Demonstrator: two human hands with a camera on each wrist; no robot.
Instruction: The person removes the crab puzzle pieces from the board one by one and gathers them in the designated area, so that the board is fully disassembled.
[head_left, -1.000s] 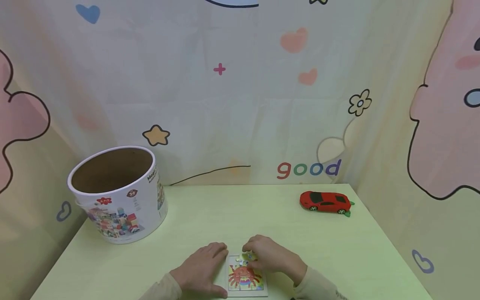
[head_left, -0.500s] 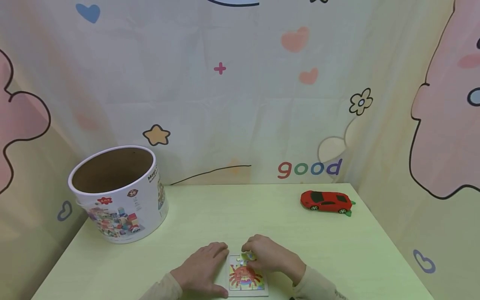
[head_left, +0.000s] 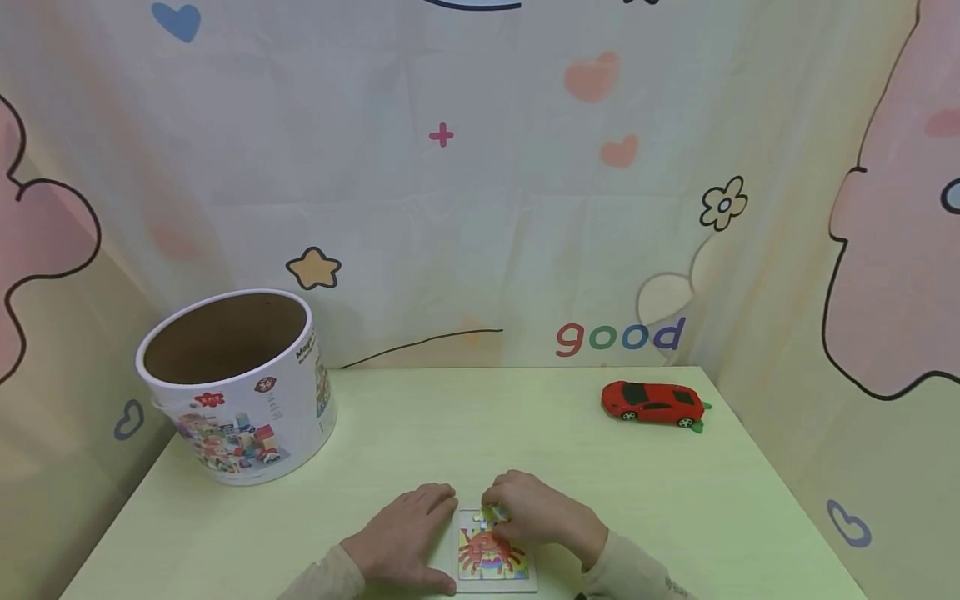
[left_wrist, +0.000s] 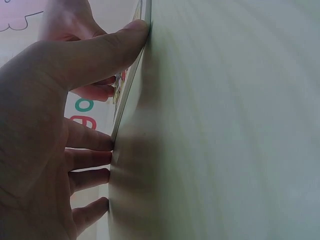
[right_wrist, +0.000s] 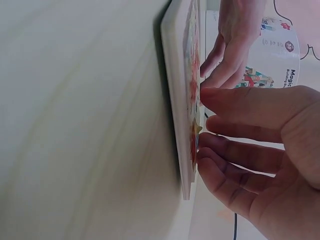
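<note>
A small jigsaw puzzle with a red crab (head_left: pixel 486 552) lies in a flat pale tray (head_left: pixel 495 587) near the front of the table. At the tray's left edge rests my left hand (head_left: pixel 401 537), fingers spread on the tabletop; its thumb (left_wrist: pixel 107 52) touches the tray's edge in the left wrist view. Over the puzzle's upper right part, my right hand (head_left: pixel 551 517) pinches a yellowish puzzle piece (head_left: pixel 496 512) between thumb and curled fingers. The right wrist view shows these fingertips (right_wrist: pixel 206 167) low against the puzzle's surface; the hand partly hides the pieces beneath it.
A large white bucket (head_left: pixel 258 429) with printed toy pictures stands at the back left, its top uncovered. Toward the back right sits a red toy car (head_left: pixel 652 404), with small green bits behind it. A printed curtain (head_left: pixel 465 217) hangs behind the table.
The head view has shifted very slightly. My right hand has made only a tiny movement over the puzzle with the piece; my left hand stays in place.
</note>
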